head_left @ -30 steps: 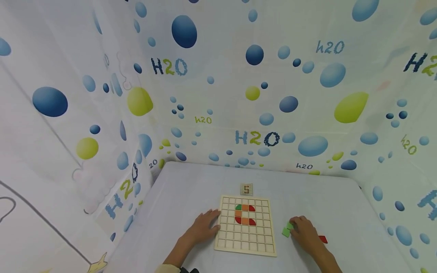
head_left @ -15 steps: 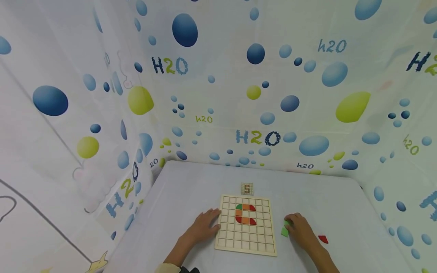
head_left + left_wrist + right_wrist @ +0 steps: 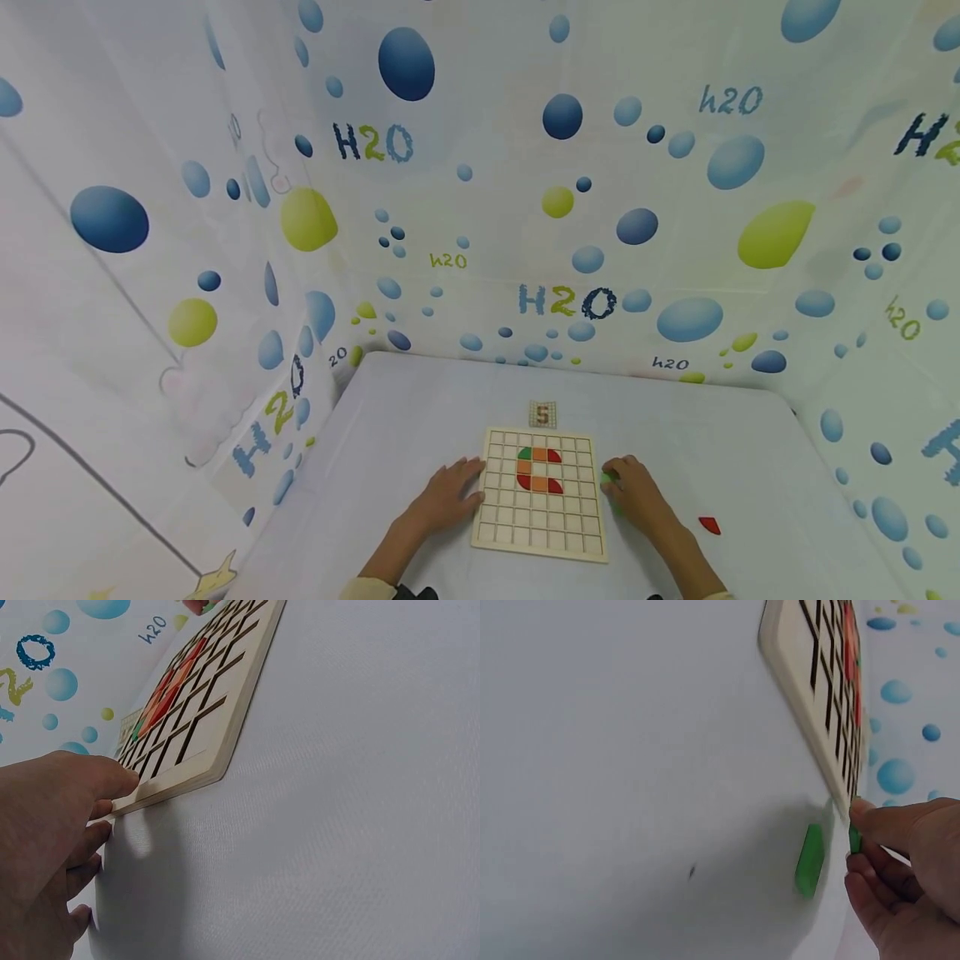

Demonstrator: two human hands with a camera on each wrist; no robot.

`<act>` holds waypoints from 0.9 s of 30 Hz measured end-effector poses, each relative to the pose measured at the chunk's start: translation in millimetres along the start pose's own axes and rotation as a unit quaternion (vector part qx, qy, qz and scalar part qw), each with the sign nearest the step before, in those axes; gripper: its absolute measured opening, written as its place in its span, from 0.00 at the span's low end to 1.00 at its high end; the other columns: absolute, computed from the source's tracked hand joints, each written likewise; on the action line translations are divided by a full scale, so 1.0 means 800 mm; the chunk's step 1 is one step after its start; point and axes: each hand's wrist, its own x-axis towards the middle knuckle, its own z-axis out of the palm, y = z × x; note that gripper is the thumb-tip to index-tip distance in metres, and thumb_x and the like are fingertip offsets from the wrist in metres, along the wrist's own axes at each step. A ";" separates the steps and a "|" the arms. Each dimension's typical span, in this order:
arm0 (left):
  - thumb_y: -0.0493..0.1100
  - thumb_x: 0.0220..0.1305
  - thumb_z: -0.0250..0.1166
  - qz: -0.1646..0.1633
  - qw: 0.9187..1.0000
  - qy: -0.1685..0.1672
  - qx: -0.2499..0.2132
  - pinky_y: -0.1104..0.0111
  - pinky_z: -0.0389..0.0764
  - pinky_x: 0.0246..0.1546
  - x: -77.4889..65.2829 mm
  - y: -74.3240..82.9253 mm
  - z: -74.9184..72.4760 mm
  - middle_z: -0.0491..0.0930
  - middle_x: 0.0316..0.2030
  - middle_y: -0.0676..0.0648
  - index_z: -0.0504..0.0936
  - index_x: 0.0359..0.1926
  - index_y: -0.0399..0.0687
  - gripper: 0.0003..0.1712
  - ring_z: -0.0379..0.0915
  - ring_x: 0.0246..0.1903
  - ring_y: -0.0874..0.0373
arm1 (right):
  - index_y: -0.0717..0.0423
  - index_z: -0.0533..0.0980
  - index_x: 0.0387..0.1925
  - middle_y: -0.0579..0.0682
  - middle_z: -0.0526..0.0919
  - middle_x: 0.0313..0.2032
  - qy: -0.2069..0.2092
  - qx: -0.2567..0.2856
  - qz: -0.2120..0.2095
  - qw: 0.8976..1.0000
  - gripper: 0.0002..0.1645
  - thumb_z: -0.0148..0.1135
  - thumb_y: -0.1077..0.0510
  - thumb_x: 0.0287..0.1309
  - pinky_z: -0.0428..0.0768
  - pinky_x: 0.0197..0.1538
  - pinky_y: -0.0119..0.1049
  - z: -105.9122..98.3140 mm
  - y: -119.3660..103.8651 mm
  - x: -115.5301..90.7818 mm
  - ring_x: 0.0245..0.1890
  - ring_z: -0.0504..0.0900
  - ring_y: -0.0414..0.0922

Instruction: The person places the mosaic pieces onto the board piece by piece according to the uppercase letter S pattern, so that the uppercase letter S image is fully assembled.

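A square wooden grid board (image 3: pixel 538 533) lies on the table, with green, orange and red tiles (image 3: pixel 539 484) set in its cells in a C-like curve. My left hand (image 3: pixel 450 496) rests at the board's left edge, thumb and fingertips right against the rim in the left wrist view. Beside the right edge, my right hand (image 3: pixel 636 493) pinches a green tile (image 3: pixel 854 838) between thumb and fingers. A second green tile (image 3: pixel 810 860) lies on the white cloth just under that hand, mostly covered by it in the head view.
A small card (image 3: pixel 543 414) with a gridded "5"-like or "S"-like figure lies behind the board. One red tile (image 3: pixel 709 526) with a curved side lies to the right of my right forearm. Printed curtains (image 3: pixel 480 208) surround the white table (image 3: pixel 420 400).
My right hand has moved left to the board's right edge with a green tile pinched in it. The red tile, partly covered before, now shows fully. The left hand stays in place.
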 end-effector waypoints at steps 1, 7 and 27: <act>0.51 0.75 0.64 0.002 1.000 0.001 0.000 0.38 0.61 0.77 0.000 0.000 0.000 0.73 0.74 0.41 0.71 0.75 0.47 0.32 0.64 0.76 0.38 | 0.61 0.81 0.50 0.52 0.81 0.45 -0.001 0.004 -0.002 1.000 0.14 0.72 0.65 0.63 0.82 0.55 0.53 0.003 -0.005 0.001 0.49 0.81 0.50; 0.51 0.75 0.64 -0.002 1.000 0.001 0.002 0.39 0.61 0.78 0.000 -0.002 0.002 0.73 0.74 0.42 0.71 0.75 0.47 0.32 0.63 0.76 0.39 | 0.52 0.79 0.45 0.43 0.79 0.43 -0.025 0.036 -0.002 0.999 0.11 0.72 0.63 0.65 0.82 0.55 0.46 0.018 -0.041 0.000 0.47 0.78 0.42; 0.51 0.75 0.64 0.005 1.000 0.005 -0.006 0.38 0.60 0.77 -0.001 0.001 -0.002 0.73 0.73 0.40 0.72 0.75 0.45 0.33 0.63 0.76 0.38 | 0.48 0.81 0.38 0.39 0.77 0.42 -0.058 0.019 -0.109 0.992 0.06 0.72 0.60 0.65 0.85 0.53 0.43 0.050 -0.066 -0.021 0.47 0.80 0.42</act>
